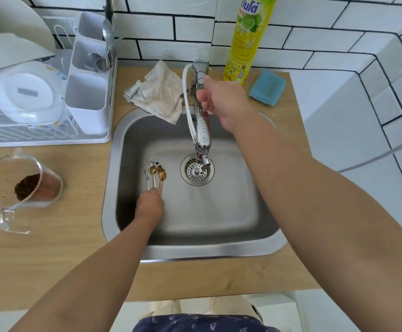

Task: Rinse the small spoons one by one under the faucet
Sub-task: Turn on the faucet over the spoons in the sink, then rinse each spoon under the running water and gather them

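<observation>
— What is held in the sink [262, 245]?

— A bunch of small spoons [155, 174], gold and silver, is gripped by the handles in the left hand [149, 207], the bowls fanned out above the sink floor, left of the drain [197, 173].

— And the faucet [202, 121]?

— It is grasped near the top by the right hand [221, 101]. Its spout is pointed over the drain.

— What is seen on the counter [51, 248]?

— A jug [20, 188] holding brown powder, a dish rack [46, 92], a rag [159, 92], a soap bottle [247, 37] and a blue cloth [268, 87].
</observation>
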A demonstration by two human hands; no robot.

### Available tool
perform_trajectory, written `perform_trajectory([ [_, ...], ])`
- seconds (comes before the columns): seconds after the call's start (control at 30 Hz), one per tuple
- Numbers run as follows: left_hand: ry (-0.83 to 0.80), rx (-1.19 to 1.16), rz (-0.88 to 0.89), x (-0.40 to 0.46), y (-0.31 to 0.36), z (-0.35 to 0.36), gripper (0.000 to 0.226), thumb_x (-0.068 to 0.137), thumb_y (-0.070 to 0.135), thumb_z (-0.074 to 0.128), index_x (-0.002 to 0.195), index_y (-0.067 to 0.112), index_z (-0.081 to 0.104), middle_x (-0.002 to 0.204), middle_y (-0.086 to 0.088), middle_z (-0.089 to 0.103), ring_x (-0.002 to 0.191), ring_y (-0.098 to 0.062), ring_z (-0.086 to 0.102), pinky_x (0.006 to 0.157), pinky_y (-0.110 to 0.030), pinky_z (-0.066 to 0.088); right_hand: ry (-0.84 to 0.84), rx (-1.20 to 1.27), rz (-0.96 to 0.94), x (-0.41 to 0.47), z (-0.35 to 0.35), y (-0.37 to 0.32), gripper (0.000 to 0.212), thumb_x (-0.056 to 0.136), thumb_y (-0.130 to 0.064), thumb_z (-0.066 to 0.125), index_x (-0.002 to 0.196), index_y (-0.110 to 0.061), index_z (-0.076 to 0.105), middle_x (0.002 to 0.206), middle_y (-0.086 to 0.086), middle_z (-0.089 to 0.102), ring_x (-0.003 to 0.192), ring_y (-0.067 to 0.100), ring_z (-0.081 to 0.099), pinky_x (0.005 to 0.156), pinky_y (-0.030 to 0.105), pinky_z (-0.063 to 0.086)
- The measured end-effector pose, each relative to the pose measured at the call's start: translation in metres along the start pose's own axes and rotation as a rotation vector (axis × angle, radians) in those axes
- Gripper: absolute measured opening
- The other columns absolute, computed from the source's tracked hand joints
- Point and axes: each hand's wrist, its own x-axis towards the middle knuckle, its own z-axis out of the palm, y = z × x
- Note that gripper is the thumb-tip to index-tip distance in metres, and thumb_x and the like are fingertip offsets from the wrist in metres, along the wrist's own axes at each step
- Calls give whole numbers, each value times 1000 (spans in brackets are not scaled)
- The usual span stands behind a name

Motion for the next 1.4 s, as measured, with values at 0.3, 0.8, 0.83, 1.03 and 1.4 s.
perform_trajectory([
  [0.3, -87, -309, -103, -4, -7, -7, 18, 92, 15, 57, 91, 6, 73, 98, -12, 71, 92, -30, 67, 86, -37, 58, 28, 197, 140, 5, 17, -9, 17, 105, -7, 56, 109, 9, 61, 78, 14, 66, 62, 15, 66, 52, 22, 61],
  [0.8, -236, -848, -127, -49, 4, -10, 15, 105, 13, 39, 103, 6, 52, 93, -18, 72, 69, -23, 66, 62, -31, 57, 113, 194, 110, 10, 29, -5, 19, 107, -16, 54, 101, -1, 64, 74, 6, 71, 47, 6, 60, 43, 18, 54],
  [0.83, -246, -872, -111, -50, 4, -11, 14, 104, 13, 38, 105, 8, 51, 94, -18, 72, 69, -22, 66, 63, -31, 57, 118, 193, 109, 10, 29, -5, 20, 107, -17, 54, 102, 0, 65, 75, 6, 71, 49, 7, 61, 42, 18, 53],
  [1.03, -250, -948, -61, -50, 7, -13, 32, 99, 7, 32, 110, 24, 57, 77, -8, 62, 65, -19, 57, 66, -33, 51, 123, 173, 103, 13, 27, -8, 24, 107, -20, 54, 89, -6, 62, 78, 4, 72, 50, 8, 60, 50, 23, 60],
  [1.4, -296, -838, 165, -54, 7, -14, 16, 105, 26, 45, 100, 19, 58, 79, 1, 72, 68, -11, 61, 67, -27, 48, 300, 407, 73, -2, -13, 33, 15, 101, -19, 59, 89, -12, 66, 83, 3, 71, 46, 5, 53, 46, 19, 49],
])
